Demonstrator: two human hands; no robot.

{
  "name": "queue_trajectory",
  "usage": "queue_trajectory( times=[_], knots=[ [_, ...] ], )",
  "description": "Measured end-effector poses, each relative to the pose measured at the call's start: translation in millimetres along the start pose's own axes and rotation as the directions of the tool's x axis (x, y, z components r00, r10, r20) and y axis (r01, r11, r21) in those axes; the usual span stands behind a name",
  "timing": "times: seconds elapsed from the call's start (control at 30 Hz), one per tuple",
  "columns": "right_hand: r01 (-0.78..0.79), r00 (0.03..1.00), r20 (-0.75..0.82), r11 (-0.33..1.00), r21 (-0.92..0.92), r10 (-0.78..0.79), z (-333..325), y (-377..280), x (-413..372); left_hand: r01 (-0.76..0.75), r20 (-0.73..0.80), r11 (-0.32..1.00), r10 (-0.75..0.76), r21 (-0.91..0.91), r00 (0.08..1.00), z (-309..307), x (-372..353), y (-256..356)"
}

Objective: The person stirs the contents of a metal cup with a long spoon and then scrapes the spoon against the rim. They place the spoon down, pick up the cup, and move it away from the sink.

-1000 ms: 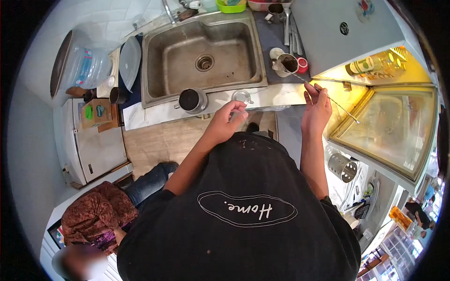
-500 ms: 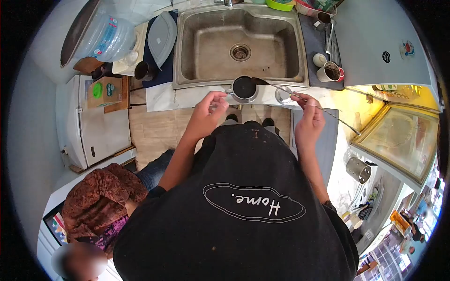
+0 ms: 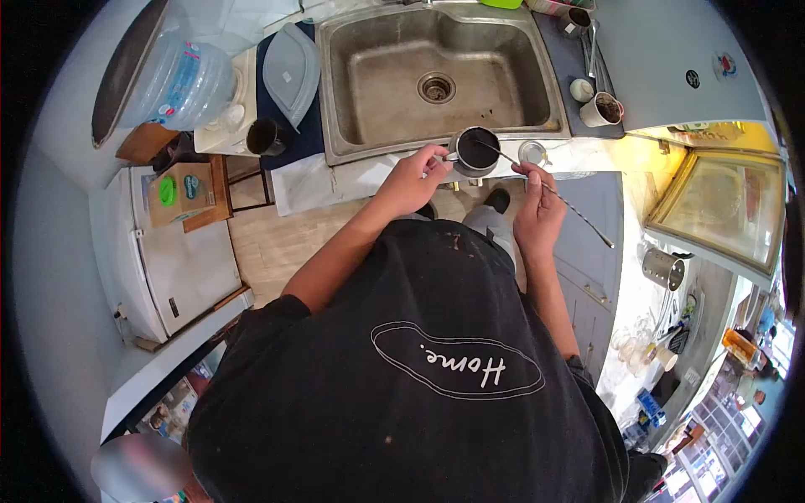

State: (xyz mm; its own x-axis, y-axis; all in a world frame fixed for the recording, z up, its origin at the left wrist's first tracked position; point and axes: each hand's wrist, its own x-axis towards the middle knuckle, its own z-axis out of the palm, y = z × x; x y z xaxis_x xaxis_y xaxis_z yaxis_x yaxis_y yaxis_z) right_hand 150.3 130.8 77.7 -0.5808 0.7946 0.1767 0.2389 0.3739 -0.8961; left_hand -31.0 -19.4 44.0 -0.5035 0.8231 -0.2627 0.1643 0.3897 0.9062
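Note:
My left hand (image 3: 412,180) is closed on the handle of a metal mug (image 3: 453,157), held at the sink's front edge. Dark liquid (image 3: 480,149) shows inside the mug. In the fingers of my right hand (image 3: 539,214) is a long spoon (image 3: 579,211) with a thin, twisted handle. The spoon's far end reaches over the rim into the mug, and its bowl is hidden in the dark contents. A small clear glass (image 3: 532,152) stands on the white counter, just beyond my right fingertips.
The steel sink (image 3: 377,96) lies ahead. To its right are a white cup with dark grounds (image 3: 600,110) and a metal pitcher (image 3: 573,22). At left are a dark cup (image 3: 265,137), grey lid (image 3: 292,75) and water bottle (image 3: 189,84). An open yellow-framed cabinet door (image 3: 717,205) juts in at right.
The spoon's bowl has gone from beside the mug's rim into the mug. Both hands and the mug appear further right in view. The person at lower left is now mostly out of view.

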Motion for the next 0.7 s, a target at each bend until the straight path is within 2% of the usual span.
queue_trajectory(
  times=[0.2,0.3,0.4,0.5,0.6,0.7],
  knots=[
    [0.036,0.996,-0.083,0.992,-0.122,-0.046,-3.1,-3.7,-7.0,-0.004,0.030,0.999,0.005,-0.039,1.000,4.0,16.8,-17.0],
    [0.150,0.983,-0.075,0.971,-0.187,-0.167,2.7,-2.0,-10.8,-0.028,0.076,1.000,0.029,-0.006,0.997,-0.5,19.9,-17.5],
    [0.133,0.985,-0.073,0.963,-0.233,-0.153,11.3,-7.2,-9.5,-0.035,0.106,0.999,0.034,0.014,0.994,-1.7,21.5,-17.1],
    [0.174,0.975,-0.083,0.940,-0.293,-0.206,8.0,-5.2,-7.5,-0.037,0.120,0.999,0.035,0.022,0.992,-2.5,23.9,-16.7],
    [0.146,0.981,-0.088,0.952,-0.268,-0.176,3.8,-5.8,-11.8,-0.062,0.123,0.998,0.059,0.019,0.991,-2.8,25.0,-20.3],
    [0.188,0.978,-0.047,0.950,-0.248,-0.205,7.8,-12.8,-13.1,-0.080,0.132,0.997,0.078,0.010,0.988,-3.3,26.0,-19.2]
  ],
)
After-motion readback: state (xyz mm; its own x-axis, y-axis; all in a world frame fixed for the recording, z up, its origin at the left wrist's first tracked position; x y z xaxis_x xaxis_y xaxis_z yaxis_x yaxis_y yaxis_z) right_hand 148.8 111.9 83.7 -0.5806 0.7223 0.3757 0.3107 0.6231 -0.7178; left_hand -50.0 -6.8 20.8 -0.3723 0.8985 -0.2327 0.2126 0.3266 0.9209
